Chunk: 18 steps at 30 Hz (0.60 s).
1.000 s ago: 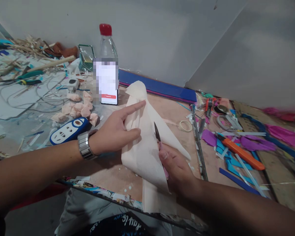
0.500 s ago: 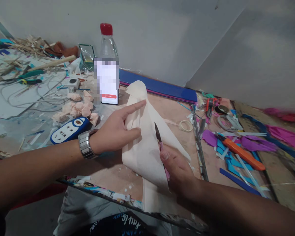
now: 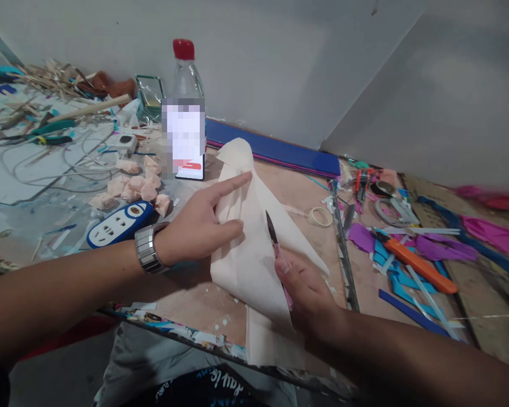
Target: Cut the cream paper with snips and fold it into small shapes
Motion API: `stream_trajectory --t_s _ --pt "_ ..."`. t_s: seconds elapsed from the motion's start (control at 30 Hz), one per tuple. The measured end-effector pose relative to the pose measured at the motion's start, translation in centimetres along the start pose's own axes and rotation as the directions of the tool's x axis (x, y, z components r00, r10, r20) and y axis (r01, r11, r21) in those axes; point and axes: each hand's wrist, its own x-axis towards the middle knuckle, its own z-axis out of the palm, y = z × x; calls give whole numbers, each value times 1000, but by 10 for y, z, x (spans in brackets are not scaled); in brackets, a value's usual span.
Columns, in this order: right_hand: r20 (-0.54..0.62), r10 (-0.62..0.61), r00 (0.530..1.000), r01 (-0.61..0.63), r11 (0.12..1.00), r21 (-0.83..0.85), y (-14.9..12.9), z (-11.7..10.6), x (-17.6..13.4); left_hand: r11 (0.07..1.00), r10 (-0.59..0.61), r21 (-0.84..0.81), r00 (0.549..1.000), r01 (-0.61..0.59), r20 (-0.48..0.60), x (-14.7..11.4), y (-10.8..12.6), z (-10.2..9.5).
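A cream paper sheet, folded and creased, lies across the board in front of me. My left hand rests on its left side, with index finger and thumb stretched apart on the paper; the other fingers are hidden. My right hand grips pink-handled scissors, seen nearly edge-on, with the dark pointed tip facing away from me over the paper. The right fingers are mostly hidden beneath the paper's right side. A metal watch is on my left wrist.
A phone leans on a red-capped bottle. Peach paper pieces and a blue-white power strip are to the left. A tape roll, an orange cutter and scraps lie right. Blue sheets line the wall.
Almost nothing differs. The scissors and my right hand have shifted very slightly; my left hand and the paper stay in place.
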Motion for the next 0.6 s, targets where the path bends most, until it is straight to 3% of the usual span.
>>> stream_trajectory --t_s 0.37,0.6 --pt "-10 -25 1000 24 998 -61 -1 -2 1 1000 11 14 1000 -11 -15 0 -1 0" --pt "0 -20 1000 20 1000 -13 0 -2 0 1000 11 -6 1000 -11 -14 1 -2 0"
